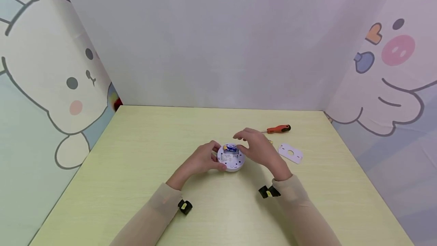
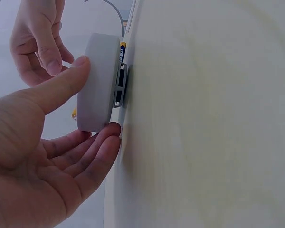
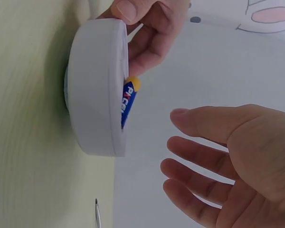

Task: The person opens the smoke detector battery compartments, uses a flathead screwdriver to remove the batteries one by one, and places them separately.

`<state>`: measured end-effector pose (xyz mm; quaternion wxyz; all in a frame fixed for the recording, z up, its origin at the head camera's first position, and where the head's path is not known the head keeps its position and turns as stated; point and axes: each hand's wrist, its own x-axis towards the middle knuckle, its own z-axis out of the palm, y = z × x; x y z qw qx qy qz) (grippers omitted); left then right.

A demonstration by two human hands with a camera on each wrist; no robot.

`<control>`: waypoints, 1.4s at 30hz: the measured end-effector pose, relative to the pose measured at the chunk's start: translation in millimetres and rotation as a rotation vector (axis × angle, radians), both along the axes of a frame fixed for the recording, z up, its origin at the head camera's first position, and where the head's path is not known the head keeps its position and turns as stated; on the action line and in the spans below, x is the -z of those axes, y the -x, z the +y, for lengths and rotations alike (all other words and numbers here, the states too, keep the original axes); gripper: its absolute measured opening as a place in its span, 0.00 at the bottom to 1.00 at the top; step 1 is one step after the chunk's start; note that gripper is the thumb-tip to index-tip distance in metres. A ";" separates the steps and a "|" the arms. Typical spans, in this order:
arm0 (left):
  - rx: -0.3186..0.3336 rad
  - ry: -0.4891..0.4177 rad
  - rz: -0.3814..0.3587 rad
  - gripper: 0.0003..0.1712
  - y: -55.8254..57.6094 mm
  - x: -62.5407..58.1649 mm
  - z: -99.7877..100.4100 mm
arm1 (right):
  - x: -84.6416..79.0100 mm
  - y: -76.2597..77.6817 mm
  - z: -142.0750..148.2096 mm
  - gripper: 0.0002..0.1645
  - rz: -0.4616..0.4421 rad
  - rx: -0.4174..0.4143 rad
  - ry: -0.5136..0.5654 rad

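A round white device (image 1: 233, 164) was held just right of the middle of a pale table (image 1: 153, 136), well apart from the left and right edges. Its rim was gripped by the left hand (image 1: 204, 158), the thumb along the near side and the other fingers curled round the left side, probably so that it was steadied while its upper face was left uncovered. Above that face the right hand (image 1: 257, 148) was held with its fingers spread apart, nothing being gripped, perhaps to leave room around the blue battery (image 3: 128, 102). The battery was seated aslant in the device's recess: its long axis ran roughly between the table's left and right edges, its yellow end pointed left and tipped upward. The recess was faced up. Towards the far right corner a red-handled screwdriver (image 1: 279, 129) had been laid, its handle pointed at the right edge; nearer, a white plate (image 1: 284, 152) was placed flat, likely set aside within reach.
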<state>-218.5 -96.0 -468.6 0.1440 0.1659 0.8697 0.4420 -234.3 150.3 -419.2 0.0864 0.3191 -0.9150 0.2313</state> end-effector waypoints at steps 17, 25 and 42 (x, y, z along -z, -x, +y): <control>0.014 -0.012 0.006 0.40 -0.6 -1.0 -1.1 | 20.0 0.2 -15.5 0.14 -0.038 -0.003 -0.044; 0.016 -0.010 0.008 0.39 0.2 -0.4 -1.3 | 23.6 2.0 -19.0 0.14 -0.020 0.016 -0.064; 0.013 -0.019 0.009 0.39 -0.5 0.4 -0.9 | 32.6 3.4 -22.6 0.12 0.003 0.029 -0.056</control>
